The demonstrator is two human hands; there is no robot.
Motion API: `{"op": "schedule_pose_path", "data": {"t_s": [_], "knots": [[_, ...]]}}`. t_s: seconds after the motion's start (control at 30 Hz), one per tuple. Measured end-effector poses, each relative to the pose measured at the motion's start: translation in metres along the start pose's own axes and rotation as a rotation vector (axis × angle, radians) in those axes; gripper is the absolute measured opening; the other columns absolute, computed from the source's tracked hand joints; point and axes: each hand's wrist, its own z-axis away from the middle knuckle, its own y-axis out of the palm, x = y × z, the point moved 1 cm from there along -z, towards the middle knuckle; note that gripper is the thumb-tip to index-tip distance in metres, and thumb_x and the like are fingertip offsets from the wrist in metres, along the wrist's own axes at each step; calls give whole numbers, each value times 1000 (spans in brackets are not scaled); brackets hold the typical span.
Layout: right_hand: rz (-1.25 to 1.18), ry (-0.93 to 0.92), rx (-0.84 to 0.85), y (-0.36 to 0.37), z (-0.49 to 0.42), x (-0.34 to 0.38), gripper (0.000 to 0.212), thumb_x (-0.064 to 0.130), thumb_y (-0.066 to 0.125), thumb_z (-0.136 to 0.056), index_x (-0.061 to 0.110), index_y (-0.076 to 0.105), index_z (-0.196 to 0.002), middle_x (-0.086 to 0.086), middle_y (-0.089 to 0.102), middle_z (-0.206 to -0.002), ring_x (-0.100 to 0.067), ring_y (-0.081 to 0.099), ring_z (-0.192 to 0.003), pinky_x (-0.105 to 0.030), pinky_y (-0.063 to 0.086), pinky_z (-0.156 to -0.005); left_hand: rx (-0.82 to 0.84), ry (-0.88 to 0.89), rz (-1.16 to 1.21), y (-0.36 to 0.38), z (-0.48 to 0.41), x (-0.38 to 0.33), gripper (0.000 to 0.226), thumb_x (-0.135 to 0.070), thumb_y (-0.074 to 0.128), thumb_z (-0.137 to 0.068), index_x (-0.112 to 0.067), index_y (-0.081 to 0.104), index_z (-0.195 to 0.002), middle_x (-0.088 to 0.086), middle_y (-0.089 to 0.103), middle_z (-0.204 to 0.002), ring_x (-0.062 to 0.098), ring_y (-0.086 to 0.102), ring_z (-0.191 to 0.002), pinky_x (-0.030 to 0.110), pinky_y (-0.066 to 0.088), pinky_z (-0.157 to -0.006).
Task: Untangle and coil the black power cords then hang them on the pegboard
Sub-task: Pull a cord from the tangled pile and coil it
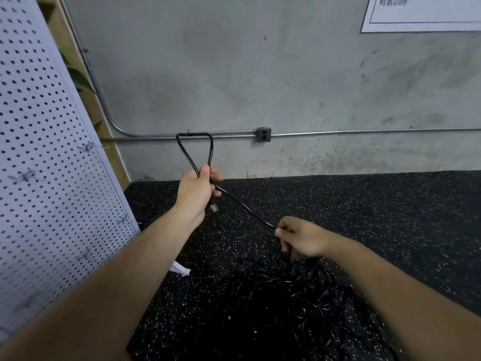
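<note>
My left hand (195,190) grips a black power cord (244,205) with one loop standing up above the fist, and the cord's plug end hangs just below the hand. From the fist the cord runs down to the right into my right hand (302,238), which pinches it low over the floor. Below my right hand lies a tangled pile of black cords (299,295) on the speckled floor. The white pegboard (44,162) leans at the left, with small hooks on it.
Speckled black rubber flooring (364,204) meets a grey concrete wall. A metal conduit with an outlet box (263,134) runs along the wall. A white scrap (180,269) lies by the pegboard's foot. A white sign (421,14) hangs at the upper right.
</note>
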Motion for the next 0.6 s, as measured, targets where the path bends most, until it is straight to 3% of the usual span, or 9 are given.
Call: {"op": "schedule_pose_path", "data": {"t_s": [0.07,0.13,0.2,0.23,0.33,0.4,0.5,0.6], "knots": [[48,-30,-71,-10,4,5,20,36,45,-107,19,55,-101,3,70,-80,-5,57,-59,-27,45,-62,-7,-47,57,-3,-4,5,32,-23,43,-109,-3,53,-133,9,65,-110,10,70,-77,24,60,-70],[51,-45,-129,-14,6,12,20,37,48,-106,21,57,-98,2,73,-76,-6,57,-59,-27,43,-61,-11,-65,83,-2,-7,8,47,-22,43,-109,-2,35,-151,7,56,-125,21,72,-101,34,59,-91],[-1,-54,-135,-11,9,18,19,36,49,-106,20,55,-98,-1,74,-70,-7,62,-56,-29,46,-59,-20,-29,52,0,-6,8,47,-19,41,-110,0,31,-152,10,52,-131,25,68,-112,34,57,-97],[-32,-65,-133,-8,10,21,18,35,49,-106,19,54,-99,-3,71,-66,-8,65,-55,-32,49,-60,-22,-5,31,2,-6,9,47,-18,40,-110,0,30,-152,11,50,-134,26,67,-114,30,58,-92],[-48,-146,-198,-4,16,33,19,35,50,-105,20,57,-97,1,58,-64,-11,67,-54,-35,50,-60,17,64,-74,4,-5,12,43,-19,38,-110,0,32,-148,3,45,-133,21,62,-118,20,58,-76],[65,-257,-288,-5,18,41,18,36,54,-104,21,62,-96,6,61,-73,-9,60,-60,-33,50,-62,93,100,-274,5,-5,15,41,-22,39,-110,-7,37,-148,-2,50,-132,16,60,-120,22,56,-81],[186,-449,-387,-9,21,50,18,35,57,-102,20,67,-101,10,63,-81,-9,58,-73,-30,47,-67,349,65,-538,7,5,16,33,-28,38,-110,-15,51,-137,1,67,-124,14,69,-109,34,59,-88],[265,-522,-522,-21,23,56,18,38,57,-101,24,68,-103,9,65,-90,-12,58,-82,-33,48,-72,615,-17,-468,11,20,14,31,-31,36,-111,-15,59,-123,10,75,-104,27,76,-89,41,61,-76]]}}
